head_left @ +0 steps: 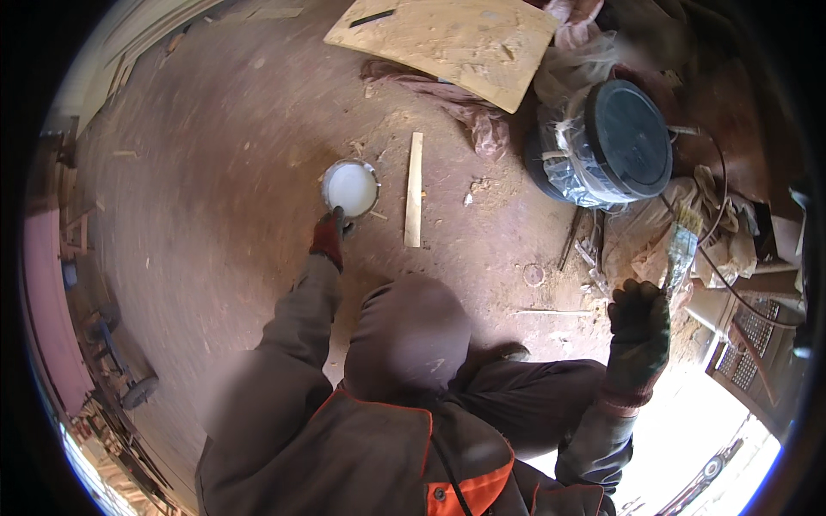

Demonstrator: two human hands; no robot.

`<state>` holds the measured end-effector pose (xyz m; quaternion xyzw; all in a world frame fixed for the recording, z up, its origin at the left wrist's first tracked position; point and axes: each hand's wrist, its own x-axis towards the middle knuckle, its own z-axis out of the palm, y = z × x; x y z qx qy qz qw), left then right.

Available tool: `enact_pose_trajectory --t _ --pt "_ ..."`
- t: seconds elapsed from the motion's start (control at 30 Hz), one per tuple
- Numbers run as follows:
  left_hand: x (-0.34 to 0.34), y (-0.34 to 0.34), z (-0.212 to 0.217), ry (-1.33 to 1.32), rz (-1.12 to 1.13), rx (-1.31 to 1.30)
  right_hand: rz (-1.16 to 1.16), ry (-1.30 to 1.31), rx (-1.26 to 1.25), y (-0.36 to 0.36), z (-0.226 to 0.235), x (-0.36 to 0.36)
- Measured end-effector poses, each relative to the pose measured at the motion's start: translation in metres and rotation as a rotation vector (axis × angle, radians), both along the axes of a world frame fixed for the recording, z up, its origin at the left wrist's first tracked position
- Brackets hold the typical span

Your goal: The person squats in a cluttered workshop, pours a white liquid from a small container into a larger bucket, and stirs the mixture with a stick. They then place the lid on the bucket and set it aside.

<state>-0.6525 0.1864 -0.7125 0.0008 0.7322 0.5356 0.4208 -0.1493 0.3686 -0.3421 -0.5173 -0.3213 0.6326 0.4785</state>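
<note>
A small round can of white paint stood on the dirt floor at the upper middle of the frame, and the left hand, in a red glove, was laid against its near rim. Whether the fingers of that hand were closed on the rim or only resting there could not be told, since they were hidden under the glove and the edge of the can. The right hand, in a dark glove, was held at the right of the frame, well apart from the can, with its fingers wrapped shut around the handle of a flat paintbrush whose bristles pointed upward. A thin wooden strip lay just beside the can to its right, a plywood sheet lay at the top, and a black bucket wrapped in plastic sat on its side at the upper right. For the can to be handled well, it would best be gripped firmly by the rim and kept level, as it looked nearly full and could easily slop over. The brush would best be kept bristles-up and clear of the dusty floor and the rags, so that no grit was picked up.
</note>
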Motion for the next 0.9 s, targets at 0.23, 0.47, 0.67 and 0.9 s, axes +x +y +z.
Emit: enact_pose_trajectory --t 0.23,0.47,0.67,0.9 --pt "0.026 0.014 0.102 -0.285 0.004 0.321 -0.120 0.010 -0.093 -0.032 0.017 -0.029" --pt "0.022 0.065 0.231 -0.007 -0.295 0.290 -0.090 0.059 -0.152 -0.034 0.039 -0.029" --pt "0.108 0.136 0.307 0.181 -0.585 0.317 -0.016 0.162 -0.311 -0.055 0.006 0.001" --pt "0.192 0.171 0.421 0.461 -0.757 0.065 -0.182 0.602 -0.010 -0.032 -0.035 -0.005"
